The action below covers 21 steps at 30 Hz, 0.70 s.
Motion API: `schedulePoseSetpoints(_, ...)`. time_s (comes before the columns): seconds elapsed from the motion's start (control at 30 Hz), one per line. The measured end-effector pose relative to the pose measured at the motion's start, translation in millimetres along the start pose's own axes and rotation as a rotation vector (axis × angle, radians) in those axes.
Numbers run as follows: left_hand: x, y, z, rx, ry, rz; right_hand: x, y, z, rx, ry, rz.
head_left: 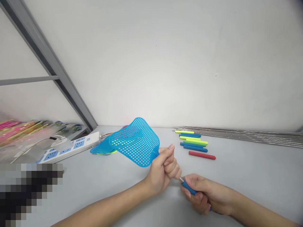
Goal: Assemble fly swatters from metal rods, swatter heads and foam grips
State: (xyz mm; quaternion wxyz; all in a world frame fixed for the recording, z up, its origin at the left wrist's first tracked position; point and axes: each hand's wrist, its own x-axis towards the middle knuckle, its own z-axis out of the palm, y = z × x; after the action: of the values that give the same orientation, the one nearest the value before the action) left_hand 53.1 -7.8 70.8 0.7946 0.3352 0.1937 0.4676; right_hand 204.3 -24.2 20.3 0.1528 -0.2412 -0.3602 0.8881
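My left hand (pixel 164 170) is closed around the neck of a fly swatter, whose blue perforated head (pixel 144 142) rises tilted to the upper left. A short bit of metal rod (pixel 181 179) shows below that fist and runs into a blue handle grip (pixel 188 187). Around this grip my right hand (pixel 201 195) is closed, with the grip's far end just showing past the fingers. Behind the raised head lie more swatter heads (pixel 101 146) in blue, yellow and red, partly hidden.
Loose handle grips in yellow, green and blue (pixel 195 148) and a red one (pixel 202 155) lie behind my hands. Long metal rods (pixel 248 135) stretch along the wall at the right. A power strip (pixel 71 148) with a plugged cable stands at left, near a metal frame (pixel 49 56).
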Motion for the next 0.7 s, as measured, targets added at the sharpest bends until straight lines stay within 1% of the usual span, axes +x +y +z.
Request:
schedulePoseSetpoints(0.1, -6, -1, 3, 0.040, -0.064, 0.025, 0, 2, -1, -0.014, -0.025, -0.002)
schedulePoseSetpoints(0.2, -15, -3, 6, 0.074, -0.140, 0.036, -1, 6, -2, -0.003, -0.093, 0.034)
schedulePoseSetpoints(0.3, -24, -5, 8, 0.105, -0.169, 0.027, -3, 9, -4, 0.009, -0.173, 0.063)
schedulePoseSetpoints(0.37, -26, -4, 8, 0.124, -0.178, 0.010, -3, 10, -5, 0.007, -0.184, 0.069)
schedulePoseSetpoints(0.47, -21, -1, 4, 0.125, -0.165, -0.034, -4, 8, -4, 0.011, -0.111, 0.082)
schedulePoseSetpoints(0.53, -13, 1, -1, 0.092, -0.113, -0.055, -3, 7, -2, 0.021, -0.051, 0.075)
schedulePoseSetpoints(0.63, -3, 2, -7, 0.025, -0.027, -0.069, -3, 7, 1, 0.030, 0.025, 0.025)
schedulePoseSetpoints(0.7, 2, 2, -10, -0.017, 0.008, -0.050, -2, 6, 2, 0.018, 0.093, -0.028)
